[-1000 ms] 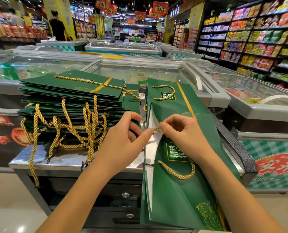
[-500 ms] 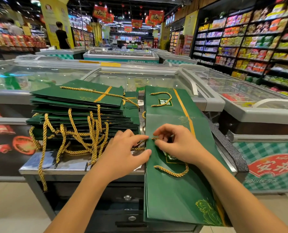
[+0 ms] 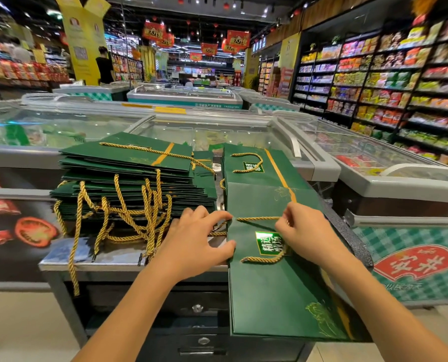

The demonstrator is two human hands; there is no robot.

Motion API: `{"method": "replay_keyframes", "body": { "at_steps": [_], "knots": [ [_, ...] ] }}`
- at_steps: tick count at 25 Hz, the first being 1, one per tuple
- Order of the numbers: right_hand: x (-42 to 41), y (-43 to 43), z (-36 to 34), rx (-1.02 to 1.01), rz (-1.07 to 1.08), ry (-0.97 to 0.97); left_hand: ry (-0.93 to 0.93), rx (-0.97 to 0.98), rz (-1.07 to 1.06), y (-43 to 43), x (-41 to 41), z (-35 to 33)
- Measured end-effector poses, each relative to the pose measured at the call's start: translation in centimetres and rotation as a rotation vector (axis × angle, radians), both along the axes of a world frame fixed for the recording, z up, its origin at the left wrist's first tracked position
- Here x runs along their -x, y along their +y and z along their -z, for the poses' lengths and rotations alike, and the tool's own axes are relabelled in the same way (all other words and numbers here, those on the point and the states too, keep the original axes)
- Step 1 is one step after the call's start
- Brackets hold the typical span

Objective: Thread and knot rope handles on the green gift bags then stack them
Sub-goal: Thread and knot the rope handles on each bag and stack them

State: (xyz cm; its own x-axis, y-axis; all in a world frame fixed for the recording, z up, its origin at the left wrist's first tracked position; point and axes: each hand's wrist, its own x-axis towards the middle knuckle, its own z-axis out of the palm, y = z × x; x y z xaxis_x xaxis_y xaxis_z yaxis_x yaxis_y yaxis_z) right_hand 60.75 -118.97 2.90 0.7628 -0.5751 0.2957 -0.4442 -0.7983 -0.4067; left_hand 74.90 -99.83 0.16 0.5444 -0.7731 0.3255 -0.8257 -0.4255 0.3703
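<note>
**Rope drawn taut across the bag**

Since the earlier frame the right hand (image 3: 304,231) has slid rightward, away from the left, drawing the gold rope (image 3: 257,218) into a straight line across the green gift bag (image 3: 270,296). Its fingertips pinch the rope. Left hand (image 3: 195,241) rests with loosely spread fingers and thumb on the bag's left edge, gripping nothing. That bag lies flat on the steel counter (image 3: 108,257), overhanging its near edge, just beside the stack of roped bags (image 3: 129,178).
</note>
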Motion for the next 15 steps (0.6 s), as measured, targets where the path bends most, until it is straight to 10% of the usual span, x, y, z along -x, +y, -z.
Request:
{"method": "replay_keyframes", "body": {
  "at_steps": [9,15],
  "knots": [
    [2.0,-2.3,-0.2,-0.369,0.069,-0.302,-0.029,0.018,-0.005,-0.1,0.0,0.2],
    [3.6,-2.4,-0.2,-0.227,0.043,-0.064,0.003,0.009,-0.018,0.0,0.1,0.2]
  ]
}}
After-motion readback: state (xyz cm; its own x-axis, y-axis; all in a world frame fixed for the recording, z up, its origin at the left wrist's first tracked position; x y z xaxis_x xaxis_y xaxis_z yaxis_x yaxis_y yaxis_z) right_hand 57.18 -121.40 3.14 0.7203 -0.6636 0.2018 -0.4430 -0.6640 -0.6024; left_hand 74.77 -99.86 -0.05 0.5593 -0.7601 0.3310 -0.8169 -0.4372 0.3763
